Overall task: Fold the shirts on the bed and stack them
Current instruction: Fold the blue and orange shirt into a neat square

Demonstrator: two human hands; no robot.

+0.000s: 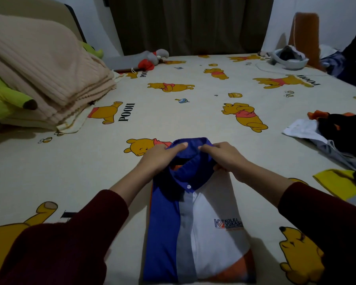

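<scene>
The folded shirt [195,219] lies on the bed [193,112] straight before me. My left hand [160,157] and right hand [227,158] each have a grip on its blue collar [191,153] at the far end, fingers curled over the cloth.

You see shirt [195,223]: smooth woven cloth, matt, blue, grey and white panels, small glossy plastic button. Bed sheet [193,112]: matt printed cotton-like cloth, lightly creased. Blanket [49,64] at your far left: thick ribbed knit, soft, matt beige. Your sleeves [70,239]: fuzzy dark red knit. Curtain [189,23]: heavy matt brown cloth, pleated.
</scene>
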